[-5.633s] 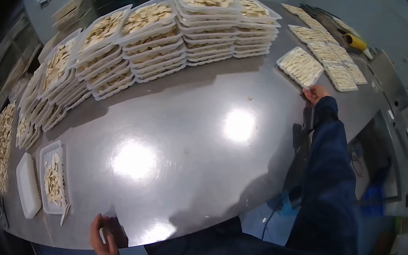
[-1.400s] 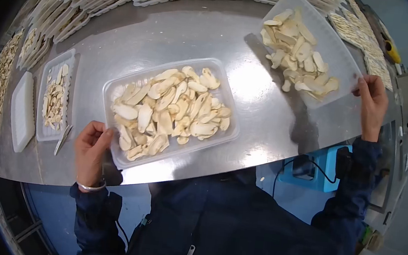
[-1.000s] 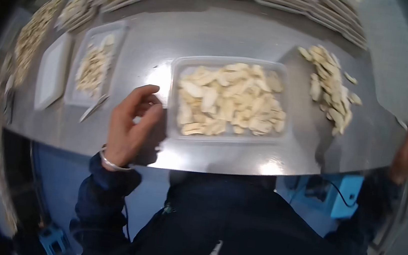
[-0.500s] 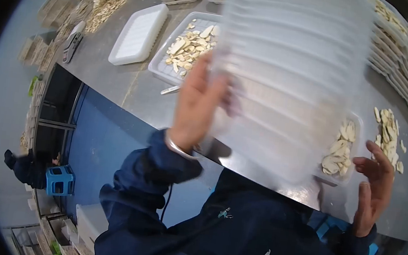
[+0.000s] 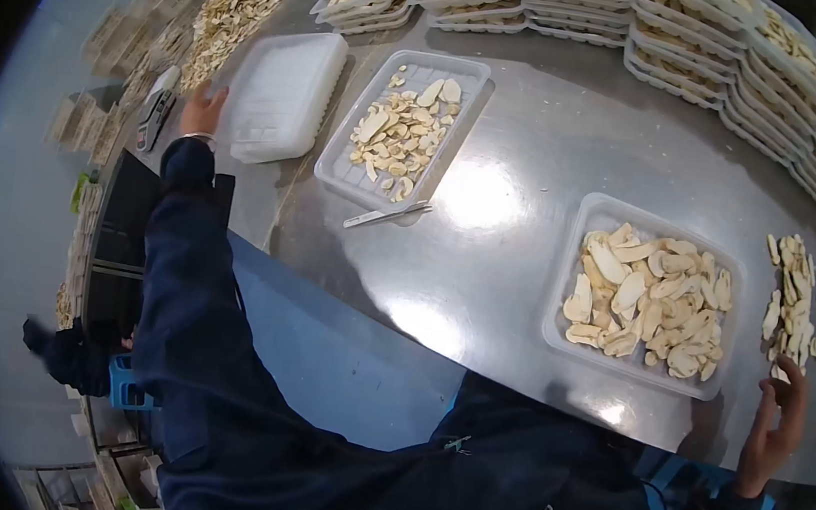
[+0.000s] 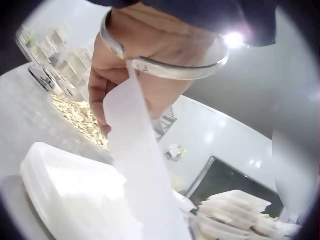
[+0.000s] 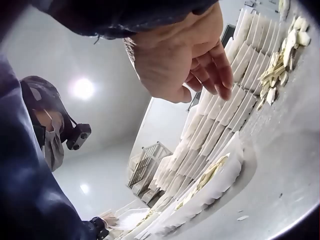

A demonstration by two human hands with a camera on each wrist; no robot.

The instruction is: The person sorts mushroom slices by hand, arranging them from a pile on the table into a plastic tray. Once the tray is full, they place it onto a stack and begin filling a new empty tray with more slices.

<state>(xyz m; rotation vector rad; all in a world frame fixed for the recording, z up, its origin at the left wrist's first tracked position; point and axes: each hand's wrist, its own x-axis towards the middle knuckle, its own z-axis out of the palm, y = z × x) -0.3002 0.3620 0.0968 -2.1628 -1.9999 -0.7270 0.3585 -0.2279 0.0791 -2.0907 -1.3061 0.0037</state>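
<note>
My left hand is at the far left and holds a white plastic tray by its edge. The tray is over a stack of empty white trays. My right hand, its fingers loosely bent and holding nothing, hovers by a loose pile of pale mushroom-like slices on the steel table. Left of that hand, a clear tray is filled with larger slices. Another tray bears smaller pieces, with white tweezers lying at its near corner.
Tall stacks of filled trays line the far side of the table. A big heap of slices and a grey-and-white device are at the left. Another person is below, near a blue stool.
Slices carried in a tray by my right hand were tipped onto the table. That emptied tray passed to my left hand, which has moved left to the stack. The view has turned left.
</note>
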